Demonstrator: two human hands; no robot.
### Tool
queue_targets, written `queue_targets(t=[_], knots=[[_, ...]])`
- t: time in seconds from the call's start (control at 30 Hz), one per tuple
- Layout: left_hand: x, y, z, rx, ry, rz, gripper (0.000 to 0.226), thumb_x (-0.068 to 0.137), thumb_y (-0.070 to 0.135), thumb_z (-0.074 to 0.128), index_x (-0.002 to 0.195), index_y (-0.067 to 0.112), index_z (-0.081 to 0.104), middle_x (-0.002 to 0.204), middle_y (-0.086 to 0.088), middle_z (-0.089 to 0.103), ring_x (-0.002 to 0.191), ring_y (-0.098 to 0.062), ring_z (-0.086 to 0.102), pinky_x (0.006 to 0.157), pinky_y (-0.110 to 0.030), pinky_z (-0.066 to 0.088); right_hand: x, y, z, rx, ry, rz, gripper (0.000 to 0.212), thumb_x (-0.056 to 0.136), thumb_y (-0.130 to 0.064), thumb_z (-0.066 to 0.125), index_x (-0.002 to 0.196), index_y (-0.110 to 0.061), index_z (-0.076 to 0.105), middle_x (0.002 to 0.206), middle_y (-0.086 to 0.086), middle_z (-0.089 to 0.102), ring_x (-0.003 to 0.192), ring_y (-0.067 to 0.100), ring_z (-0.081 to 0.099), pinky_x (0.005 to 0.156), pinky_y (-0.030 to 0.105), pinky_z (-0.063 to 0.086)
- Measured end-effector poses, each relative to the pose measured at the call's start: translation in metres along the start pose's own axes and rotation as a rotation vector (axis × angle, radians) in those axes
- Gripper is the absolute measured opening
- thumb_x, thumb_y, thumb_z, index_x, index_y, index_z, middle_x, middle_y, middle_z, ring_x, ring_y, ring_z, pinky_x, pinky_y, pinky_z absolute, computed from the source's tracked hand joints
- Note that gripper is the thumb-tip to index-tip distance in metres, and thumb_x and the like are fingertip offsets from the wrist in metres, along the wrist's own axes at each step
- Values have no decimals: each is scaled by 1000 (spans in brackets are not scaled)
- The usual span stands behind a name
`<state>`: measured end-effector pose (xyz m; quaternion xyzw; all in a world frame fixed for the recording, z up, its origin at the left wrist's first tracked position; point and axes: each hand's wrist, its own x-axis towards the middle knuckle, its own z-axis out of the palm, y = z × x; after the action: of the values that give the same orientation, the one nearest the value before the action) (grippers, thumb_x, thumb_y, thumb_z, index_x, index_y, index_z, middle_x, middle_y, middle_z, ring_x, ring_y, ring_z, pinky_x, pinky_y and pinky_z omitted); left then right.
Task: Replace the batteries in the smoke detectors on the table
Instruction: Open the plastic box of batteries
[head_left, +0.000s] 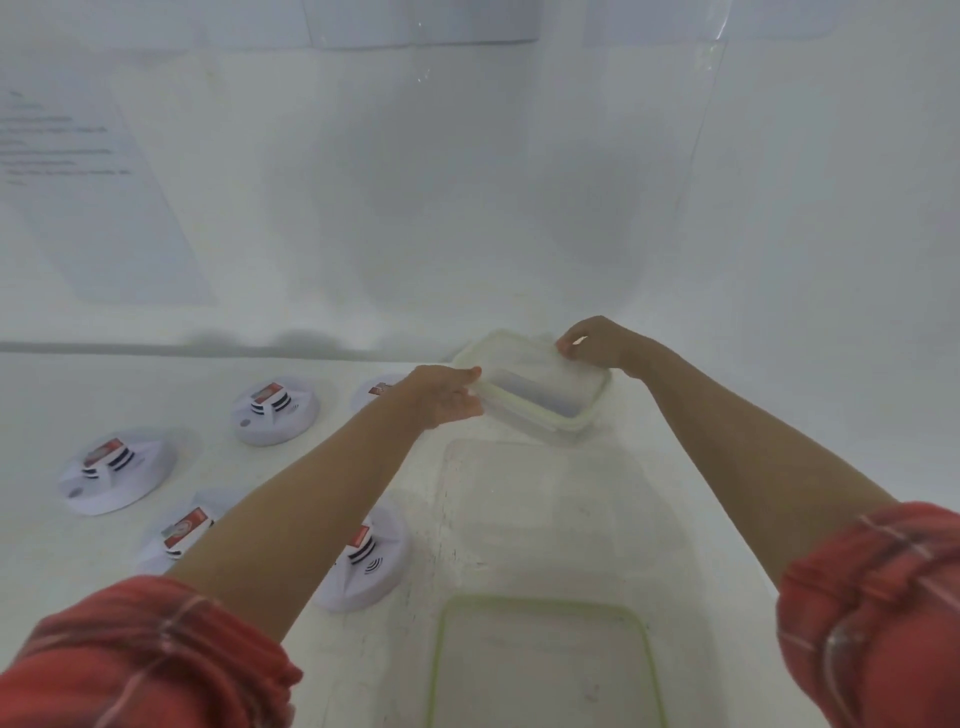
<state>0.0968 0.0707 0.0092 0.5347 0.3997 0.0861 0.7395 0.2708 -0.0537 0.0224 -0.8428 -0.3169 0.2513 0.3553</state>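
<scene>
Both outstretched on container (540, 387): left hand (449, 397), right hand (595, 343).

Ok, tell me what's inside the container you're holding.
Inside the container only a dark grey patch shows through cloudy plastic; the left hand and right hand cover its ends.

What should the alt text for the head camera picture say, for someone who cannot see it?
A person's left hand and right hand hold opposite edges of a clear plastic container at the back of a white table. Five white smoke detectors lie to its left.
</scene>
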Motion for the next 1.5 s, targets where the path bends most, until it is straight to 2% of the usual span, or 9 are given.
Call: queue_targets(t=[0.2,0.33,0.47,0.63,0.83,1.0,1.17,1.33,1.5], knots=[[8,-6,16,-99,14,-32,42,92,3,53,131,-7,43,116,-14,51,127,-35,47,100,-46,41,1,11,-3,180,-68,204,33,94,-33,52,99,-1,58,85,12,57,74,25,56,65,27,47],[7,-4,22,-74,30,-47,33,94,5,52,125,-4,46,86,-8,50,124,-33,50,95,-46,41,0,10,-6,373,-178,311,31,93,-23,54,109,3,51,85,12,60,71,22,60,51,25,54],[1,-1,24,-127,34,-79,5,95,6,50,95,1,48,82,-8,48,80,-23,54,90,-41,42,4,8,-9,478,-235,429,32,95,-22,51,115,3,46,94,14,57,82,27,59,82,37,50],[4,0,25,-56,101,-19,37,94,6,52,128,-5,46,124,-15,53,117,-32,53,97,-48,46,6,10,-9,493,-288,486,43,96,-28,49,127,1,47,121,12,53,109,25,52,94,38,43],[7,1,23,-22,99,-21,38,93,5,52,129,-6,45,134,-18,49,123,-32,51,100,-45,45,9,8,-11,551,-326,491,20,96,-19,48,88,-2,55,92,8,60,87,24,57,96,39,39],[11,-2,27,-16,114,-47,18,94,1,50,111,-4,51,108,-16,51,111,-31,52,102,-46,43,13,-1,-7,139,-19,262,28,86,-16,65,67,-10,46,64,7,43,60,17,43,52,21,41],[2,6,20,139,151,-54,50,93,12,55,139,4,37,147,-11,34,135,-28,35,107,-41,35,-3,7,-9,19,61,184,47,88,-40,59,114,-1,56,95,16,54,72,26,52,65,31,43],[10,14,8,108,153,97,30,95,23,53,122,10,48,90,-4,48,79,-19,48,69,-28,39,-42,1,-31,44,-236,503,74,91,-39,54,142,3,22,114,34,58,83,37,66,82,45,52],[8,17,5,68,96,80,22,95,16,53,75,8,49,73,-8,44,64,-18,43,60,-32,43,-47,11,-32,303,-196,494,21,86,-10,64,95,3,50,70,17,61,49,25,63,55,34,55]])
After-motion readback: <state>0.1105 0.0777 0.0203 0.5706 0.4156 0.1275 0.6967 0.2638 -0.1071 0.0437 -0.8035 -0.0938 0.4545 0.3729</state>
